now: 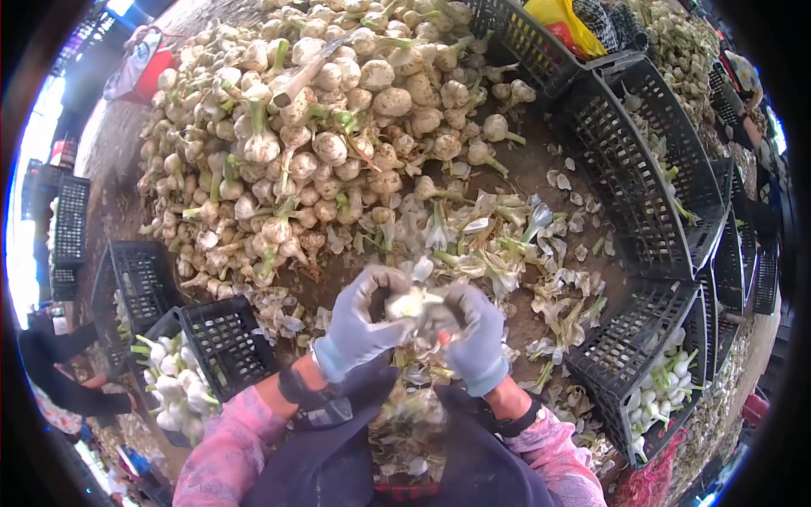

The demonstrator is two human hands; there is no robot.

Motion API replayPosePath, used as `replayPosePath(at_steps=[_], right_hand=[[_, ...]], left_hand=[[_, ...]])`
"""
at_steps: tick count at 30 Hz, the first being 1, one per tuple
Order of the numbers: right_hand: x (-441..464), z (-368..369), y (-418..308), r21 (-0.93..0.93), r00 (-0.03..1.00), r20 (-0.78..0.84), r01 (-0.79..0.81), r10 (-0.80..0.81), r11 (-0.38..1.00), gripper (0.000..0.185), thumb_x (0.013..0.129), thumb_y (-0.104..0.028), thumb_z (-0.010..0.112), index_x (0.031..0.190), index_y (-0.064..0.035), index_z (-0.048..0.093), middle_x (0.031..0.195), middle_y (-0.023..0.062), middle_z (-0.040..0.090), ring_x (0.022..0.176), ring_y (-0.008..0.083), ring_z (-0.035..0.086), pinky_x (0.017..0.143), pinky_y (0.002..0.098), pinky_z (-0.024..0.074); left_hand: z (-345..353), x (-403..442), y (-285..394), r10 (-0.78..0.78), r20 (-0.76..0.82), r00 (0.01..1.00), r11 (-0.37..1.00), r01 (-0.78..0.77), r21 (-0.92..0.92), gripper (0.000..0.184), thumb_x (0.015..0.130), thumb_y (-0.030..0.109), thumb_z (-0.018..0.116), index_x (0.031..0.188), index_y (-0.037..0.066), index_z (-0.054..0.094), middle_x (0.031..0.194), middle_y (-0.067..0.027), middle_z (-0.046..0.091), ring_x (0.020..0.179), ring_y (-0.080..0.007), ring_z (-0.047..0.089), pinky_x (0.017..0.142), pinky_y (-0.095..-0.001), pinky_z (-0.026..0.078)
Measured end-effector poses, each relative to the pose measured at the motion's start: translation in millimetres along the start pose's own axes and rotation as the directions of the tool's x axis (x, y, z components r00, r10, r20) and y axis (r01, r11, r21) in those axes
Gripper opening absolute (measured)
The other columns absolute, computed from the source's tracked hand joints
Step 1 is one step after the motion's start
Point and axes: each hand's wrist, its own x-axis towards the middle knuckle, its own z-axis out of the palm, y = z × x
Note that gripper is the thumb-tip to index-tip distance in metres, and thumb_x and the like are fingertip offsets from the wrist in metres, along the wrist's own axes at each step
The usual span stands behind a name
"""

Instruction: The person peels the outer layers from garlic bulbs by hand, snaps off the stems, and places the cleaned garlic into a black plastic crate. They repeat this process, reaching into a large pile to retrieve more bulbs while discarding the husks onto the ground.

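Note:
In front of my lap, my left hand [365,319], in a grey-blue glove, is closed around a pale garlic bulb [405,306]. Its short stem points toward my right hand [475,340], gloved the same way. The right fingers are curled in close to the bulb, and a small red-orange bit [443,337] shows between them. Blur hides what that object is. Just above both hands, a whitish flake of peel [422,269] shows. Loose garlic skins and cut stems [481,245] lie on the ground beyond the hands.
A big heap of unpeeled garlic [338,135] rises ahead. Black crates [224,342] stand at the left, one holding cleaned bulbs [176,380]. More crates [629,160] line the right, with cleaned garlic [663,389] in the nearest. Another person's arm [93,380] shows at far left.

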Motion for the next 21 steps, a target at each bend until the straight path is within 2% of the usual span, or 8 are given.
replayPosePath(at_steps=[4,7,9,11,12,15,18,21], right_hand=[[13.2,-9.3,24.8,0.175,0.962,-0.151,-0.202,0.229,0.964,0.015,0.084,-0.003,0.068,0.098,-0.0006,0.064,0.08,0.0085,0.066,0.076,0.0169,0.064,0.071,0.0306,0.0522],[24.9,-30.5,75.6,-0.417,0.984,-0.18,-0.063,-0.015,0.907,0.033,0.08,-0.006,0.072,0.112,-0.0038,0.066,0.1,0.0122,0.066,0.088,0.0196,0.064,0.078,0.0317,0.0532],[21.4,-32.8,74.4,-0.8,0.969,-0.087,0.069,-0.23,0.596,0.044,0.078,-0.008,0.075,0.121,-0.007,0.065,0.11,0.0138,0.064,0.096,0.021,0.062,0.082,0.032,0.0525],[10.0,-32.5,26.3,-0.183,0.999,0.001,0.047,-0.048,0.982,0.052,0.077,-0.011,0.077,0.127,-0.0096,0.063,0.113,0.0138,0.063,0.101,0.0221,0.061,0.086,0.0323,0.0507],[4.9,-30.0,2.2,0.179,0.996,0.085,-0.027,0.012,0.984,0.056,0.076,-0.012,0.078,0.13,-0.0109,0.062,0.115,0.0137,0.063,0.104,0.0226,0.06,0.088,0.0324,0.0498],[0.9,-19.0,-18.4,0.081,0.95,0.152,0.264,-0.273,0.961,0.039,0.077,-0.012,0.08,0.115,-0.0092,0.071,0.102,0.0082,0.066,0.098,0.0201,0.062,0.083,0.0314,0.0509],[5.2,-24.8,-9.2,0.22,0.964,0.13,0.201,-0.232,0.955,0.029,0.08,-0.009,0.077,0.108,-0.0078,0.074,0.097,0.0069,0.067,0.092,0.0203,0.063,0.08,0.0321,0.0512],[13.0,-41.9,-13.2,0.327,0.92,0.274,0.186,-0.281,0.927,0.022,0.087,-0.011,0.071,0.108,-0.0049,0.073,0.099,0.0088,0.069,0.091,0.0211,0.065,0.082,0.0335,0.0513]], left_hand=[[-3.8,-4.2,13.3,-0.165,0.149,0.975,0.951,0.197,-0.236,0.048,0.074,0.013,0.08,0.114,0.001,0.056,0.115,-0.0096,0.061,0.104,-0.0165,0.061,0.092,-0.032,0.05],[-15.5,-3.0,20.7,-0.229,0.257,0.939,0.836,0.324,-0.442,0.057,0.076,0.011,0.079,0.125,-0.001,0.054,0.118,-0.0081,0.061,0.108,-0.0145,0.06,0.095,-0.0295,0.049],[-6.8,-0.8,29.2,-0.161,0.106,0.981,0.955,0.182,-0.235,0.057,0.077,0.011,0.079,0.127,-0.001,0.053,0.12,-0.0088,0.06,0.111,-0.0162,0.059,0.097,-0.0293,0.047],[0.3,1.7,15.4,0.031,0.004,1.0,0.999,-0.031,0.021,0.06,0.077,0.011,0.079,0.129,0.0,0.052,0.121,-0.0081,0.059,0.115,-0.0173,0.056,0.1,-0.0292,0.045],[1.0,2.3,8.8,0.098,0.015,0.995,0.979,-0.099,0.18,0.063,0.076,0.013,0.08,0.13,0.0,0.051,0.122,-0.008,0.058,0.115,-0.0181,0.057,0.1,-0.0311,0.046],[6.3,6.1,12.2,0.369,0.215,0.904,0.612,-0.41,0.676,0.079,0.072,0.023,0.087,0.135,-0.001,0.045,0.121,-0.0069,0.057,0.114,-0.0193,0.056,0.1,-0.0343,0.046],[18.7,1.4,21.1,0.167,-0.013,0.986,0.979,-0.164,0.123,0.072,0.073,0.017,0.084,0.133,0.0,0.048,0.129,-0.0092,0.054,0.115,-0.0185,0.055,0.1,-0.032,0.044],[-3.0,8.7,16.8,-0.157,0.11,0.981,0.975,0.172,-0.138,0.06,0.087,0.022,0.075,0.135,0.0,0.048,0.13,-0.0059,0.055,0.112,-0.0148,0.055,0.099,-0.0281,0.044]])
